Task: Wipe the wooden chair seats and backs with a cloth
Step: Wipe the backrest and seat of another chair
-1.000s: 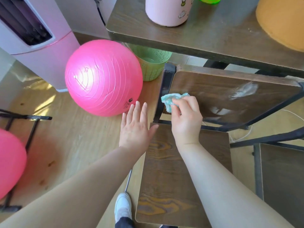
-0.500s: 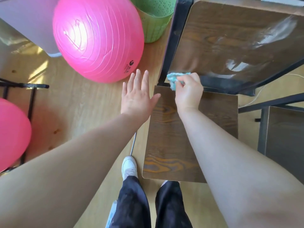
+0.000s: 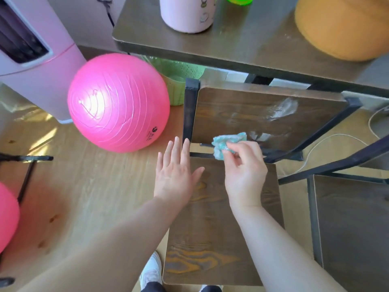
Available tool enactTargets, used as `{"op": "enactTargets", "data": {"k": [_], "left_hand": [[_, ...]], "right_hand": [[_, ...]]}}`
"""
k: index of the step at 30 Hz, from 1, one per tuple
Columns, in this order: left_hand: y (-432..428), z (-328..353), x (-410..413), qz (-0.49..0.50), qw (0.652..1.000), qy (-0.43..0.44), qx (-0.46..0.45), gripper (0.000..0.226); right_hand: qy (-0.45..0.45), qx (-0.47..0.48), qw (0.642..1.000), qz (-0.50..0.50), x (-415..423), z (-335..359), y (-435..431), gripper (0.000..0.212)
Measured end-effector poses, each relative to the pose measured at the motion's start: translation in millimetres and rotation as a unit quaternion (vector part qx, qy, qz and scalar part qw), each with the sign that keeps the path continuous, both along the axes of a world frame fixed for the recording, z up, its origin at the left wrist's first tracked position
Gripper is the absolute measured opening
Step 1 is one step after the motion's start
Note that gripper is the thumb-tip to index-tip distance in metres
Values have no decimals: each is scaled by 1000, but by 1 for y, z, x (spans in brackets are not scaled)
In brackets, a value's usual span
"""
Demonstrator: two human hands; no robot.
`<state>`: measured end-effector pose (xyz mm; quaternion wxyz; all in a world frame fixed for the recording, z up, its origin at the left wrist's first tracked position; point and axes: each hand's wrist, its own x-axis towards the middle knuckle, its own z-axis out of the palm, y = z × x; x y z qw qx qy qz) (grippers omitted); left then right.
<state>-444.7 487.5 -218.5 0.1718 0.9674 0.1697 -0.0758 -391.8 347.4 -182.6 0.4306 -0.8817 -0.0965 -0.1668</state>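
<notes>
The left hand is held flat, fingers straight and pointed toward the far side. A crumpled turquoise cloth is pinched by the curled fingers of the right hand.

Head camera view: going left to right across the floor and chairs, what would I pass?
Pink ball at the edge → large pink ball → left hand → right hand pinching the cloth → second chair seat.

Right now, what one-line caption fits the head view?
Right hand pinches a crumpled teal cloth at the wooden chair back lower edge; open left hand at the left edge of the seat.
</notes>
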Motion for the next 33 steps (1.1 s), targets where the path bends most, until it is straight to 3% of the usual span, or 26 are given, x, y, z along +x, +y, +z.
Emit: {"op": "enactTargets", "data": {"k": [3,7,11,15,33], "left_hand": [[-8,9,14,14,999,-39,0,79],[-15,28,35,61,986,-154,7,79],[-19,33,40,68,982,-175,8,79],[-14,22,34,65,984,-167,6,78],[-7,-19,17,50,998,-10,-32,82]], "right_hand": [[-56,10,998,3,27,31,-1,11],[-131,-7,991,14,60,58,5,11],[-162,-35,986,24,74,56,11,10],[-181,-45,982,22,75,38,12,9],[-38,-83,995,32,59,-57,8,11]]}}
